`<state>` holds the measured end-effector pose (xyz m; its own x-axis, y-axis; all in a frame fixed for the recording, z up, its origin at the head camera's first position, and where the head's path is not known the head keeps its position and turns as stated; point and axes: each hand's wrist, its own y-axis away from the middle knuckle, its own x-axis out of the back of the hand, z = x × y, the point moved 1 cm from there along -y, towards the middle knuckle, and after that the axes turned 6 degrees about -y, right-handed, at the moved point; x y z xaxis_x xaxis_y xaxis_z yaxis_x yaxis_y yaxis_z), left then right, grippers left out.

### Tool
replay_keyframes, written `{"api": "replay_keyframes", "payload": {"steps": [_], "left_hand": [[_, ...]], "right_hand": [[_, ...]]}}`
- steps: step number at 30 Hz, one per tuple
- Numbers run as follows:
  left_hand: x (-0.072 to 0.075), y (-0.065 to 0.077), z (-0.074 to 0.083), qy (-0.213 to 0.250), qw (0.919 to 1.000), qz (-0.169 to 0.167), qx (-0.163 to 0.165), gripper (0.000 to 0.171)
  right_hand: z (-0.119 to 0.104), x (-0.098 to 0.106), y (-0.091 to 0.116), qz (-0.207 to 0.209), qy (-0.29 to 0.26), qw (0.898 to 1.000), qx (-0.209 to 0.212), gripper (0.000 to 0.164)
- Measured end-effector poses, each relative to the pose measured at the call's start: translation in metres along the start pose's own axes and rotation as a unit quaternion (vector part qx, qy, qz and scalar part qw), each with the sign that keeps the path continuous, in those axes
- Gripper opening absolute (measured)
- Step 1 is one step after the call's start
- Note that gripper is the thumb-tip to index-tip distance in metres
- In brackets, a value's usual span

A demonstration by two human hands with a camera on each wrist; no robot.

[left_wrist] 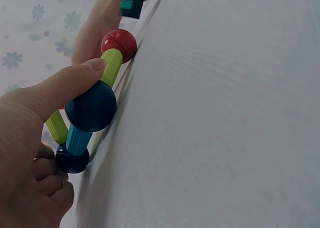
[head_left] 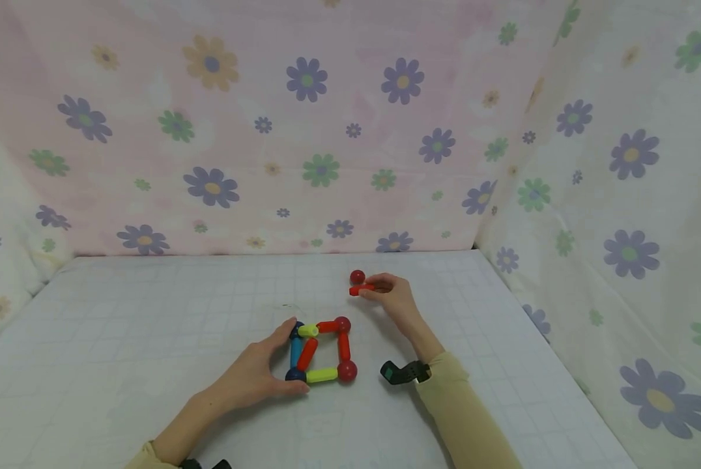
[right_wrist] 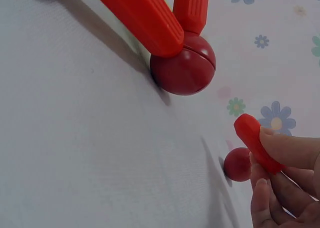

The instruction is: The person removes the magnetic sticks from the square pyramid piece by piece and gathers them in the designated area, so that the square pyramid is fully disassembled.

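My left hand [head_left: 257, 371] grips a square frame of toy magnetic rods and balls by its left side. The thumb lies against the near blue ball [left_wrist: 91, 108], and the other fingers are at the far blue ball [left_wrist: 72, 159]. A light blue rod [head_left: 296, 352] joins these balls. Yellow-green rods [head_left: 322, 375] and red rods [head_left: 343, 347] form the other sides, with red balls [head_left: 347, 371] at the right corners. One more red rod [head_left: 307, 354] slants inside the frame. Farther back, my right hand [head_left: 390, 296] pinches a loose red rod [right_wrist: 257, 143] between thumb and fingers, beside a single red ball [head_left: 357, 277].
The white cloth-covered table [head_left: 151, 312] reaches back to a flowered curtain [head_left: 268, 150]. Another flowered cloth [head_left: 632, 195] hangs along the right side. A black strap [head_left: 406, 372] sits at the right wrist.
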<state>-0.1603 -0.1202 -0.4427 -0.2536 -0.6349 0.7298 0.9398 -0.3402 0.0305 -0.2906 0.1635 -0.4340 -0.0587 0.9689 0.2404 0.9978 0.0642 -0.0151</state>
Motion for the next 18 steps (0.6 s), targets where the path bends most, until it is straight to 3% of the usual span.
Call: {"api": "replay_keyframes", "payload": {"steps": [13,18], "left_hand": [[0.000,-0.001,0.001,-0.004,1.0000,0.001,0.000,0.113],[0.001,-0.001,0.001,-0.005,1.0000,0.002,0.002,0.112]], "right_hand": [[0.013,-0.001,-0.002,0.056,0.086,0.995,-0.011,0.029],[0.014,-0.003,-0.003,0.064,0.091,0.994,-0.014,0.031]]}}
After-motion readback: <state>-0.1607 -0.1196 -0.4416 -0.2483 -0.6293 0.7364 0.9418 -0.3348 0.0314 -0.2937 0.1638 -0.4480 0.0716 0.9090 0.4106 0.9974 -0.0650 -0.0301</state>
